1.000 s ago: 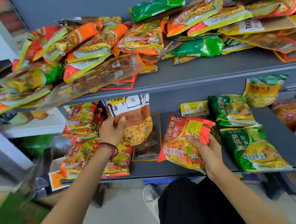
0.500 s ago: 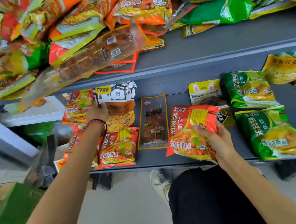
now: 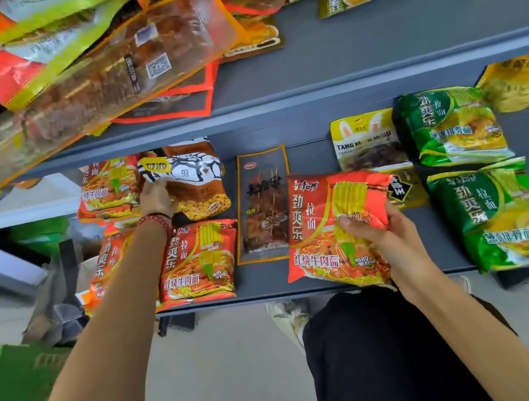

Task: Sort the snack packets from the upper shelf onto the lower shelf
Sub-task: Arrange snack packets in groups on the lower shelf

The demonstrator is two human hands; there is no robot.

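Note:
My right hand (image 3: 389,243) grips a red noodle packet (image 3: 324,225) by its right side, just above the front of the lower shelf (image 3: 440,224). Far back on the left of that shelf, my left hand (image 3: 156,199) holds the left edge of a white-and-orange nut packet (image 3: 194,180). Red noodle packets (image 3: 199,266) lie on the lower shelf's left, green noodle packets (image 3: 497,215) on its right. Between them lie a clear skewer packet (image 3: 266,207) and a yellow packet (image 3: 368,140). The upper shelf (image 3: 371,55) carries a heap of mixed packets (image 3: 89,68).
A long clear packet (image 3: 118,74) overhangs the upper shelf's front edge above my left arm. A green box (image 3: 12,386) stands on the floor at the left. My dark-clad legs and a shoe (image 3: 289,321) are below the shelf front.
The view has dropped and closed in on the lower shelf. My left hand has pushed the nut packet further back on the shelf. My right hand keeps its hold on the red noodle packet.

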